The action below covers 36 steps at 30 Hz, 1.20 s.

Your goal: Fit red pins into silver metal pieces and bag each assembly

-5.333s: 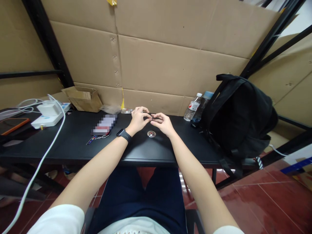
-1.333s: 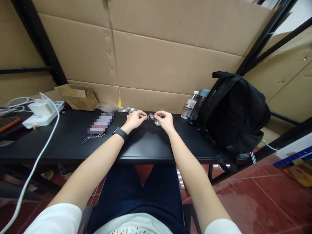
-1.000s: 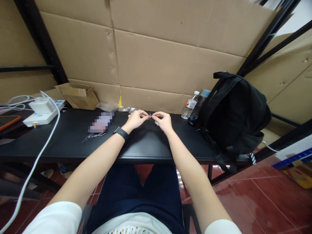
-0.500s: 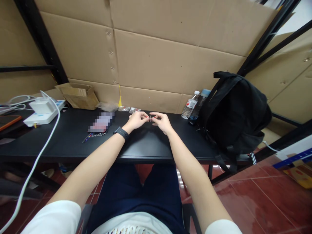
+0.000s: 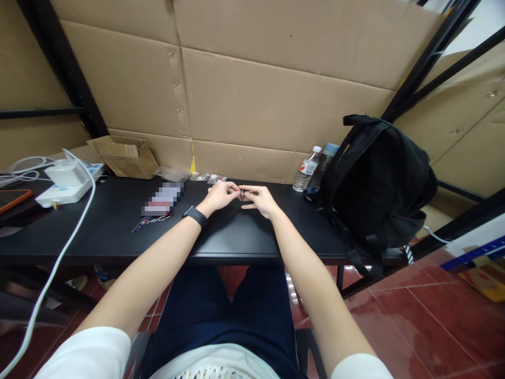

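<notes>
Above the black table [image 5: 236,234], my left hand [image 5: 221,196] and my right hand [image 5: 261,201] meet fingertip to fingertip. Between them is a small shiny ring-like piece [image 5: 242,195], partly covered by the fingers; its exact kind is too small to make out. My left hand is closed in a pinch at its left side. The thumb and index finger of my right hand close on it from the right, the other fingers lying loosely below. A dark watch is on my left wrist. Just behind my left hand lie small clear plastic packets [image 5: 216,179].
A blurred-out flat item [image 5: 162,199] with a chain lies left of my hands. Further left are a cardboard box [image 5: 132,158] and a white power strip [image 5: 65,192] with cables. A water bottle [image 5: 305,173], a blue-capped bottle [image 5: 325,160] and a black backpack [image 5: 379,184] stand right.
My right hand's lower fingers have spread slightly downward, and the small ring-like piece has turned a little between the fingertips. Both hands stay in nearly the same place.
</notes>
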{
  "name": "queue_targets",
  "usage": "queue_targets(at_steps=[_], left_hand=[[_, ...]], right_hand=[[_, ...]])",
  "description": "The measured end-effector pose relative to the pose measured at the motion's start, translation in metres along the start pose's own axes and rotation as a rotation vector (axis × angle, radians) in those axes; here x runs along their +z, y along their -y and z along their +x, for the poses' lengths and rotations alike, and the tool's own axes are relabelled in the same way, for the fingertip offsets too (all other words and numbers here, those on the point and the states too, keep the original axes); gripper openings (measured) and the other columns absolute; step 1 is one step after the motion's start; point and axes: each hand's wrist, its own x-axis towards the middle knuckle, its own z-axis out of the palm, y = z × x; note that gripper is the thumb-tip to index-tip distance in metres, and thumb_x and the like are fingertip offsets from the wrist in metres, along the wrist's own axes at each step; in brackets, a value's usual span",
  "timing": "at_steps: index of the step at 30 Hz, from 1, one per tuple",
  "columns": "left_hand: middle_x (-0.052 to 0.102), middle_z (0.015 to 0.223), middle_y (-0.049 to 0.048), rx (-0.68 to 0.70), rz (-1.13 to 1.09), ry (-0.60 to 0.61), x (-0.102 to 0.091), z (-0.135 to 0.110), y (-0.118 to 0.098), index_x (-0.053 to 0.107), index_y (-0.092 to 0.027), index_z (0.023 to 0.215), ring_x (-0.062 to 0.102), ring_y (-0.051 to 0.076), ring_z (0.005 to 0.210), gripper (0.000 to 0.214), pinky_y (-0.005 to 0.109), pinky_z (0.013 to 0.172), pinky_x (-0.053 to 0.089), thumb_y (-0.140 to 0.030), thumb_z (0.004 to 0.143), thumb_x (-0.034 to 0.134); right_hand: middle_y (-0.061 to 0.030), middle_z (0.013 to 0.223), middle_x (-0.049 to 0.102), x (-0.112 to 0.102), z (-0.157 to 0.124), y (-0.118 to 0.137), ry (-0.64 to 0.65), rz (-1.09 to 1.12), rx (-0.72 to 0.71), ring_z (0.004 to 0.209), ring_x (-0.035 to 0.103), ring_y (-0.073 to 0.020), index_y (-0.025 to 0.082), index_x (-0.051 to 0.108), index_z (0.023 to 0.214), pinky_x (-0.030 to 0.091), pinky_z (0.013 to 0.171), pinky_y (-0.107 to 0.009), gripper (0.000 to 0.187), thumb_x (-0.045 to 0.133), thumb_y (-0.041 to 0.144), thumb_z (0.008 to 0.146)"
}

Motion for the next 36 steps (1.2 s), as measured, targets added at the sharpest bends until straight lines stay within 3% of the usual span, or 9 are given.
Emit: queue_targets(at_steps=[6,14,22,28,32,36], left_hand=[[0.08,0.095,0.0021,-0.019,-0.046,-0.025,-0.001,0.001,0.0,0.075,-0.026,0.095,0.072,0.025,0.1,0.023,0.038,0.093,0.049,-0.044,0.085,0.065],[0.078,0.108,0.0015,-0.06,0.03,-0.108,-0.006,0.003,-0.001,0.073,-0.028,0.102,0.069,0.024,0.103,0.027,0.045,0.101,0.04,-0.047,0.092,0.056],[0.076,0.111,0.0076,-0.213,0.332,-0.231,-0.024,0.007,0.03,0.074,-0.028,0.094,0.058,0.035,0.117,0.019,0.049,0.097,0.038,-0.04,0.085,0.062],[0.074,0.114,0.0084,-0.309,0.327,-0.271,-0.033,0.01,0.044,0.074,-0.03,0.095,0.055,0.039,0.119,0.019,0.056,0.098,0.036,-0.04,0.082,0.064],[0.072,0.119,0.0101,-0.385,0.302,-0.332,-0.052,0.022,0.057,0.073,-0.029,0.099,0.055,0.038,0.119,0.023,0.057,0.1,0.034,-0.043,0.084,0.064],[0.062,0.133,0.0142,-0.51,0.366,-0.556,-0.093,0.037,0.086,0.065,-0.023,0.119,0.052,0.036,0.122,0.035,0.055,0.1,0.034,-0.041,0.09,0.057]], right_hand=[[-0.0066,0.095,0.076,0.0,0.001,0.0,-0.011,0.115,0.042,0.089,0.073,-0.0194,0.021,0.073,0.117,0.065,0.082,-0.051,0.029,0.07,0.016,0.088],[-0.0052,0.089,0.076,0.0,0.002,0.004,-0.035,0.29,0.115,0.086,0.077,-0.0216,0.021,0.069,0.122,0.062,0.088,-0.052,0.034,0.065,0.009,0.09],[-0.0046,0.084,0.074,-0.003,0.005,0.007,-0.147,0.341,0.173,0.081,0.077,-0.0217,0.021,0.067,0.124,0.063,0.088,-0.049,0.035,0.068,0.015,0.09],[-0.0051,0.086,0.075,-0.005,0.003,0.009,-0.157,0.371,0.127,0.081,0.077,-0.0224,0.021,0.069,0.121,0.063,0.089,-0.048,0.039,0.078,0.019,0.084],[-0.0051,0.091,0.077,-0.004,0.001,0.01,-0.133,0.354,0.115,0.079,0.076,-0.0201,0.021,0.072,0.117,0.063,0.089,-0.047,0.04,0.081,0.012,0.079],[-0.0056,0.09,0.077,-0.004,-0.001,0.012,-0.15,0.342,0.104,0.079,0.076,-0.0206,0.02,0.073,0.115,0.064,0.085,-0.046,0.04,0.082,0.012,0.076]])
